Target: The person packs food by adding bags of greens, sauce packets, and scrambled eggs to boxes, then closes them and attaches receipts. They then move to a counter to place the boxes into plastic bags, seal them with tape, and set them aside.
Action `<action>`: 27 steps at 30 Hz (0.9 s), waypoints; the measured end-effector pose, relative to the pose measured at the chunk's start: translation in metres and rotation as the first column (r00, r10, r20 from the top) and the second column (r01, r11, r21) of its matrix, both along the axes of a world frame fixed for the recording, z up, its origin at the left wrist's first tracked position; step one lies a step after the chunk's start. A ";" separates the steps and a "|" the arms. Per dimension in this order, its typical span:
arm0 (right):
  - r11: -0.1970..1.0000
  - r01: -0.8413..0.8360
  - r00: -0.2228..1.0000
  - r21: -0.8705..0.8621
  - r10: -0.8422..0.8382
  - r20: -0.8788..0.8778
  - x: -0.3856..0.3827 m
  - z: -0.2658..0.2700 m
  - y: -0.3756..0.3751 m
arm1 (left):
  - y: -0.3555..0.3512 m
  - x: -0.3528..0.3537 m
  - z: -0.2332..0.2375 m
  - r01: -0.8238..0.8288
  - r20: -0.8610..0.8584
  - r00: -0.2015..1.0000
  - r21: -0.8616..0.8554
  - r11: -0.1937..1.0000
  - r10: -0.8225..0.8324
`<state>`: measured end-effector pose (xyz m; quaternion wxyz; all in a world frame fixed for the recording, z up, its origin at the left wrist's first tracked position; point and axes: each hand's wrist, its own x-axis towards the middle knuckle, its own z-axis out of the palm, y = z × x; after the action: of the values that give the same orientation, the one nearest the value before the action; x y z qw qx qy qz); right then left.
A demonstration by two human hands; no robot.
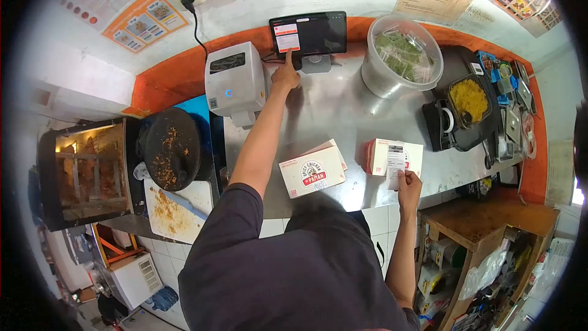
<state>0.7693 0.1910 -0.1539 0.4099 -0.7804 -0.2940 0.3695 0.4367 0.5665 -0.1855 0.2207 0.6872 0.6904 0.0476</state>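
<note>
My left hand (285, 76) reaches up to the tablet (323, 34) with its index finger stretched out, the tip at the lower edge of the lit white window on the screen. It holds nothing. My right hand (409, 191) pinches the bottom end of a printed receipt (395, 158). That strip lies over a white food box (414, 154) with red sides. To its left, another box printed with a chicken logo (298, 187) rests on the counter, partly covering a further box (334, 147). A white label printer (235, 79) stands left of the tablet.
A clear tub of bagged greens (405, 24) stands on the steel counter (334, 95). Right of it are a tray of yellow food (470, 99) and a tape dispenser (436, 124). On the left sit a round dark board (173, 150), a knife (184, 204) and a glass-fronted cabinet (92, 168).
</note>
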 end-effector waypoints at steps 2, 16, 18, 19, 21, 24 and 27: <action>1.000 0.016 1.000 0.001 -0.016 0.008 0.000 -0.003 0.001 | 0.006 0.000 -0.010 -0.017 0.015 1.000 0.014 1.000 0.017; 1.000 -0.009 0.998 -0.027 0.011 0.063 -0.013 0.027 0.014 | -0.034 -0.020 0.006 0.060 0.293 0.948 0.207 0.977 -0.120; 0.995 -0.095 0.950 -0.033 0.100 0.297 -0.015 0.030 0.016 | -0.095 -0.037 0.035 -0.008 0.473 0.874 0.242 0.970 -0.111; 0.994 -0.101 0.932 -0.049 0.112 0.344 -0.013 0.023 0.014 | -0.133 -0.046 0.042 -0.037 0.528 0.842 0.259 0.965 -0.109; 0.974 -0.119 0.884 -0.193 0.193 0.427 -0.019 0.036 0.021 | -0.206 -0.063 0.047 -0.181 0.736 0.676 0.106 0.978 0.046; 0.880 -0.153 0.778 -0.450 0.388 0.495 -0.030 0.057 0.019 | -0.294 -0.097 -0.009 -0.382 0.777 0.558 -0.071 0.921 0.292; 0.897 -0.102 0.529 -0.430 0.415 0.740 -0.033 0.057 0.017 | -0.348 -0.090 -0.007 -0.460 0.742 0.418 -0.325 0.826 0.525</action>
<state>0.7366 0.2079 -0.0972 0.0280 -0.8651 -0.4961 0.0685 0.3463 0.2183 -0.1926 0.5090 0.3466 0.6836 0.3917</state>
